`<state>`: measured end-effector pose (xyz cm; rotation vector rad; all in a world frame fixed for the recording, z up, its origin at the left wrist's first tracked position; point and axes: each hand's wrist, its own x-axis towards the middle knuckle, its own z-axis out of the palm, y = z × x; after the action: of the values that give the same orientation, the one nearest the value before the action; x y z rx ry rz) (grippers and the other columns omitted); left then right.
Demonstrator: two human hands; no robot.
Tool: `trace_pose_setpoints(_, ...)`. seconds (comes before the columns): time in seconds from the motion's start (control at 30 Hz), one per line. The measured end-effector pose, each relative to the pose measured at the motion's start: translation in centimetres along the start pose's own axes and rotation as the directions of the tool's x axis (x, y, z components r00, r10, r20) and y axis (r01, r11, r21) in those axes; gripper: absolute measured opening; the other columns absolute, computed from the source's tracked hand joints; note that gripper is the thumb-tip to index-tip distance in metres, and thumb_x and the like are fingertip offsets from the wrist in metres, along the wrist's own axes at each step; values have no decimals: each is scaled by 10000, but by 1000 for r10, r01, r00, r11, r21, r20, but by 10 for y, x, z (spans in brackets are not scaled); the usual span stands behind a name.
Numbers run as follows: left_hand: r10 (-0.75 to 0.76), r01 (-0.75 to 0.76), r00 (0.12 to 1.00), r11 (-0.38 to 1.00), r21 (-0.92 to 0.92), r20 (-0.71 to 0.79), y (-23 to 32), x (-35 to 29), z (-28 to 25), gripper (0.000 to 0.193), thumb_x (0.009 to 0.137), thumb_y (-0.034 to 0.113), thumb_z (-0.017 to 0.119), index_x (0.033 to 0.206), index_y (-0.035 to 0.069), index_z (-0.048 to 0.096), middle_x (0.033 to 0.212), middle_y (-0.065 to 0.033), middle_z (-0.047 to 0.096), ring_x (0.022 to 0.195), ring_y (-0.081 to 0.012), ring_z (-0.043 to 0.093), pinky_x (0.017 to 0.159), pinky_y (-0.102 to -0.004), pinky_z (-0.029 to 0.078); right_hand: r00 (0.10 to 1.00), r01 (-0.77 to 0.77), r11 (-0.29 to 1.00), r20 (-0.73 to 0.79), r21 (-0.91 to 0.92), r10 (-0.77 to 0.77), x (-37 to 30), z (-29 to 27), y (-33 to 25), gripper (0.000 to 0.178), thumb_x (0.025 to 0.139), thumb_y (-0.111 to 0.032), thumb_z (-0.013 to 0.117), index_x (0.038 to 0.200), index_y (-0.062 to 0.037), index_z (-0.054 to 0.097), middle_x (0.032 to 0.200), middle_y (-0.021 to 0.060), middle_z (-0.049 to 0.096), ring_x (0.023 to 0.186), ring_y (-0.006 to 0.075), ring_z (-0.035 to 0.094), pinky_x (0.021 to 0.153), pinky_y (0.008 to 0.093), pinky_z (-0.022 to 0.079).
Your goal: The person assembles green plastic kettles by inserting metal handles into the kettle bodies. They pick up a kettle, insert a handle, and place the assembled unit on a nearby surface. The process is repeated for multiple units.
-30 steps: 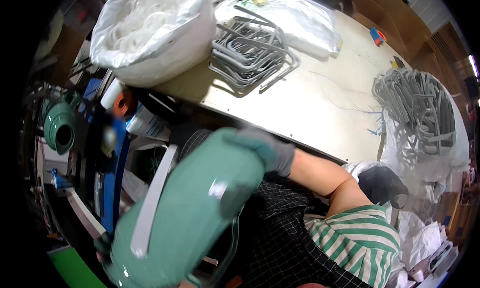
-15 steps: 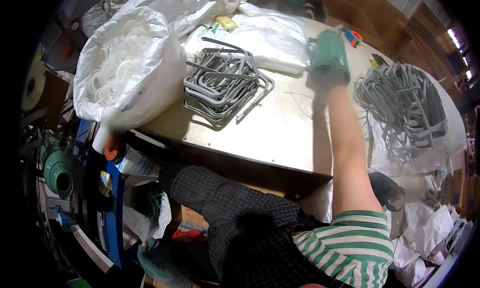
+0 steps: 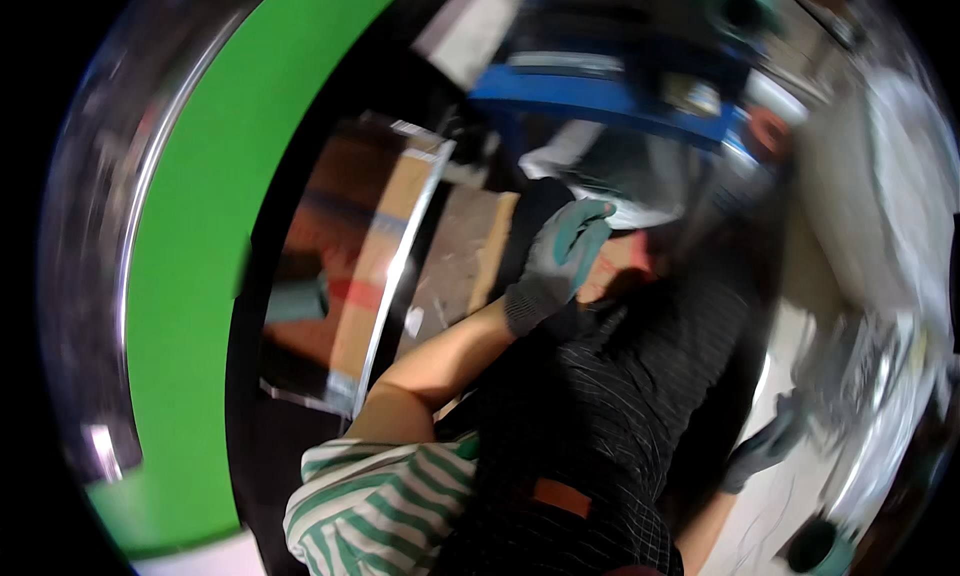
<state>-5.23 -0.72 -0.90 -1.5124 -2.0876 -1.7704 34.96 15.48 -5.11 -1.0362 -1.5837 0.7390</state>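
My left hand (image 3: 565, 251), in a grey-green work glove, is over my lap beside the dark trousers (image 3: 640, 376). Its fingers are loosely bent and a little apart, with nothing between them. At the lower right, my right hand (image 3: 770, 444), also gloved, reaches over the white tabletop (image 3: 775, 506). Motion blur smears its fingers, so I cannot make out how they are set. Apart from that hand, a green cylindrical container (image 3: 835, 551) with a dark opening shows at the lower edge. Clear plastic packaging (image 3: 880, 416) lies beyond the right hand.
A large white bag (image 3: 880, 176) bulges at the right. The blue frame (image 3: 600, 96) stands at the top, with a red-orange round thing (image 3: 768, 128) beside it. Left of my arm are cardboard boxes (image 3: 375, 246) and a broad bright green surface (image 3: 200, 266).
The view has swung far to the left, so the boxes and green surface now show. My right hand, earlier at the green container, is now apart from it. The grey bent hooks have left the view.
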Motion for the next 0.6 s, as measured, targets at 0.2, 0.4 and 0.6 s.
trace_pose_setpoints(0.2,-405,603,764,725,332,-503,-121,-102,-81,554,922,299,760,1305,-57,579,1218,-256,635,1153,-448,604,998,-513,491,704,283,958,671,37,-233,-35,107,-53,284,995,-51,630,1260,53,644,1234,210,660,1147,359,621,1026,432,480)
trace_pose_setpoints(0.4,-208,790,579,-97,606,-788,-184,-274,-268,1087,748,617,753,1507,-67,382,1507,-318,441,1399,-466,418,1174,-534,318,595,252,965,798,-67,-100,-50,127,-52,247,1018,-86,623,1211,61,665,1206,208,669,1094,367,630,982,454,486)
trace_pose_setpoints(0.6,258,759,-313,-510,-404,-914,-178,-423,-356,946,753,635,761,1379,-36,531,1398,-277,558,1353,-408,489,1142,-485,394,501,453,876,861,-168,-94,-45,133,-57,273,1011,-123,673,1211,63,669,1224,216,668,1124,363,618,985,483,484)
